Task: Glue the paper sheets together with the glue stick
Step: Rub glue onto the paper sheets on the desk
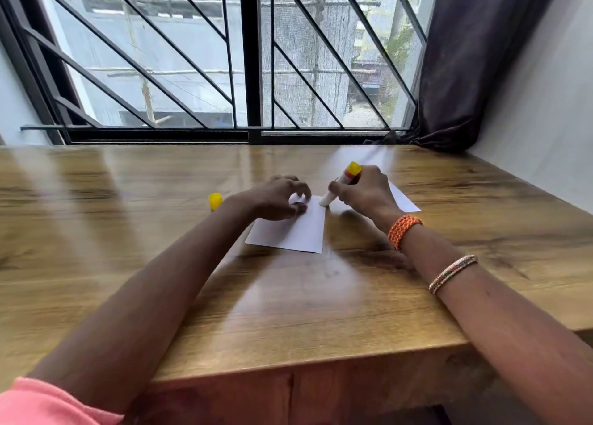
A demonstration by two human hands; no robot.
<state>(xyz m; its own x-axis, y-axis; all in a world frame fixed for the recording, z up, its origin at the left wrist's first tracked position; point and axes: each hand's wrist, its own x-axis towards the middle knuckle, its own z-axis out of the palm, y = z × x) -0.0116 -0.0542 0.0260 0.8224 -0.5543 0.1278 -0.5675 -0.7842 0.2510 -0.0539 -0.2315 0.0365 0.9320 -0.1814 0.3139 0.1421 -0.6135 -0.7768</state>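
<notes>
A white paper sheet [293,232] lies flat on the wooden table [288,312]. My left hand [277,200] rests on its far edge, fingertips pressing it down. My right hand [362,189] grips a glue stick [341,182] with a yellow end, tilted, its white tip touching the sheet's far right corner. A second white sheet [402,200] lies behind my right hand, partly hidden by it. The yellow glue cap [215,201] stands on the table left of my left wrist.
A barred window [250,72] runs along the table's far edge. A dark curtain [475,62] hangs at the back right beside a white wall [545,104]. The table's near edge crosses below my forearms.
</notes>
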